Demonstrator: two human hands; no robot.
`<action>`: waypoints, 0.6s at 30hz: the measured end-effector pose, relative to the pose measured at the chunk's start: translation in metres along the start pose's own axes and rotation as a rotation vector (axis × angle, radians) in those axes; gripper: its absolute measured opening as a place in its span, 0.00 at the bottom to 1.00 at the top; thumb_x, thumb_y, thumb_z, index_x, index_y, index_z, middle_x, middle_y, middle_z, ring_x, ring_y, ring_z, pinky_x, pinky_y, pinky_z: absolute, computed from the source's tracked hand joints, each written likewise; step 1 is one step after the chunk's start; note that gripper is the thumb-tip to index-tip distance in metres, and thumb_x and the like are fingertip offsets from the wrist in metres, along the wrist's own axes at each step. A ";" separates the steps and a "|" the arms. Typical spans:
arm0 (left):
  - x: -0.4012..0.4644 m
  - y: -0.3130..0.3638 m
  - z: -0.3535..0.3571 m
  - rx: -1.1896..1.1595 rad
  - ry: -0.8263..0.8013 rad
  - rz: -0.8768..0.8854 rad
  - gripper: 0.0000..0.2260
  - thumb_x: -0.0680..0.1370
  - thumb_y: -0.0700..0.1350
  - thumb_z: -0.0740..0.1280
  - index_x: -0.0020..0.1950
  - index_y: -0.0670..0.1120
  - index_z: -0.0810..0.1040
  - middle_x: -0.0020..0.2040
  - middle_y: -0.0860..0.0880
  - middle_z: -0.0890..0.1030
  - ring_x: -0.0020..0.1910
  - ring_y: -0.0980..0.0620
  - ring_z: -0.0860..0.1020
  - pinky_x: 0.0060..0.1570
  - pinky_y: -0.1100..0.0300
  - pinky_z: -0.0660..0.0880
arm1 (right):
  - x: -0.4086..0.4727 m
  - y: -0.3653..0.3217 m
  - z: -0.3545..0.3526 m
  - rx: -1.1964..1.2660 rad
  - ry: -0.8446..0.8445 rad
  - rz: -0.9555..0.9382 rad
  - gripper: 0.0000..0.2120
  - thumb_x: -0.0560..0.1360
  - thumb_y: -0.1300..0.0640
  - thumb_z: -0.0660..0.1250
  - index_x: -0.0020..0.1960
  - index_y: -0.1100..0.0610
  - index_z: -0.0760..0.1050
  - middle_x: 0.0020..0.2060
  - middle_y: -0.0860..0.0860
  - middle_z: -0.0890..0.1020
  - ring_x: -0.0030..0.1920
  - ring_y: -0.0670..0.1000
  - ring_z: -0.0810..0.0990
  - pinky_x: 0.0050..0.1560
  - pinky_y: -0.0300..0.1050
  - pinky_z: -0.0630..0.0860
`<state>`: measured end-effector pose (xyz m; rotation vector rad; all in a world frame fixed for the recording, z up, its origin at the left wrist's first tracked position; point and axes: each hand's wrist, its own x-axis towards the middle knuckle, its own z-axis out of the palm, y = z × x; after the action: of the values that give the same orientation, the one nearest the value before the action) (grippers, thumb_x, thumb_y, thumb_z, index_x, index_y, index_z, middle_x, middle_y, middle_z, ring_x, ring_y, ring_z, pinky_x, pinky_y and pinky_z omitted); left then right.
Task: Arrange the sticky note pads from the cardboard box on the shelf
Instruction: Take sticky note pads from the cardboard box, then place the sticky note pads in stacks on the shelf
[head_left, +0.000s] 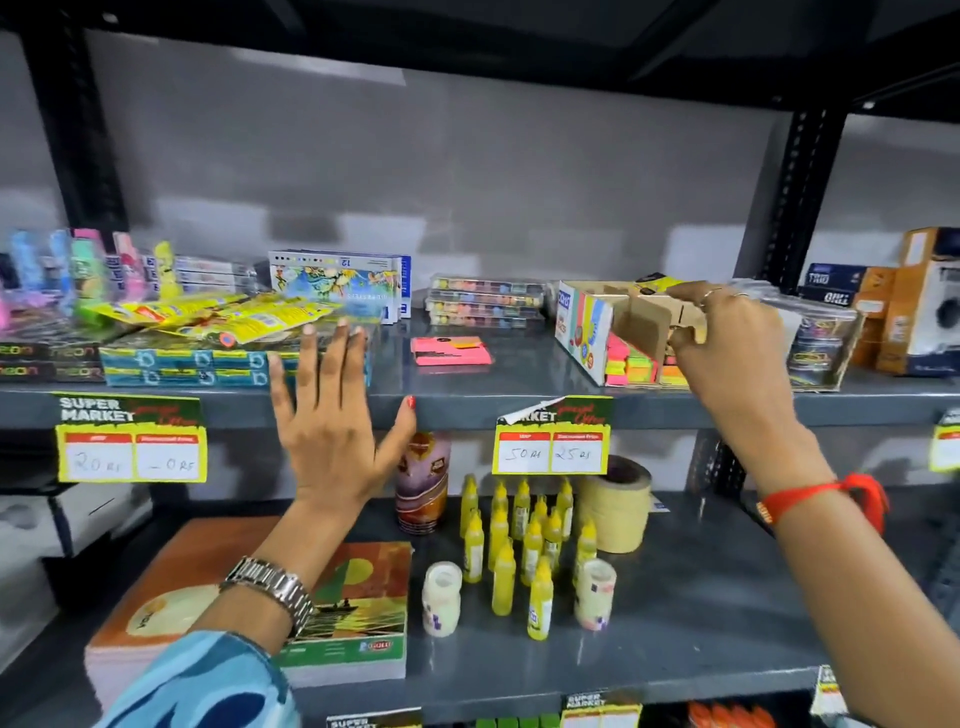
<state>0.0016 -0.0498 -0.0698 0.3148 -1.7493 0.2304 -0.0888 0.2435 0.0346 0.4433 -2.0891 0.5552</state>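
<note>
Head | left hand (332, 415) spread flat | right hand (727, 338) gripping cardboard box (582, 332)

On the upper shelf (467, 379), the right hand (727, 343) pinches a flap of the cardboard box (587, 322), whose open side shows neon sticky note pads (631, 366). A pink pad (451, 351) lies alone mid-shelf. The left hand (332, 415) hovers open-fingered before the shelf edge, beside yellow packets (234, 317)

Your right hand (727, 343) hides near flap of open cardboard box (582, 332); neon pads inside partly covered. Far-left pastel packets (78, 270) blurred, print unreadable. Right orange cartons (924, 301) cut by edge.
</note>
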 end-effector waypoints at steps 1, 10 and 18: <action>0.000 0.000 0.000 0.004 0.004 -0.001 0.31 0.79 0.61 0.51 0.72 0.40 0.67 0.70 0.42 0.71 0.73 0.42 0.62 0.72 0.42 0.51 | -0.001 0.005 -0.001 -0.016 -0.021 0.013 0.19 0.69 0.69 0.64 0.59 0.62 0.77 0.53 0.64 0.82 0.53 0.64 0.78 0.53 0.52 0.74; 0.000 0.000 0.001 0.006 0.016 -0.001 0.30 0.79 0.61 0.51 0.71 0.40 0.68 0.68 0.42 0.73 0.72 0.42 0.63 0.73 0.45 0.51 | -0.012 0.019 -0.005 -0.247 -0.206 -0.028 0.15 0.72 0.67 0.64 0.57 0.61 0.79 0.44 0.68 0.81 0.47 0.68 0.78 0.43 0.55 0.76; 0.000 0.001 -0.001 0.000 -0.011 -0.007 0.30 0.79 0.61 0.50 0.71 0.40 0.68 0.68 0.41 0.73 0.72 0.41 0.63 0.73 0.44 0.50 | -0.010 0.022 -0.010 -0.191 0.122 0.014 0.12 0.76 0.62 0.61 0.54 0.61 0.80 0.43 0.65 0.83 0.43 0.67 0.80 0.40 0.54 0.75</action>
<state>0.0023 -0.0484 -0.0694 0.3226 -1.7588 0.2236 -0.0879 0.2682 0.0257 0.2782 -2.0068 0.3770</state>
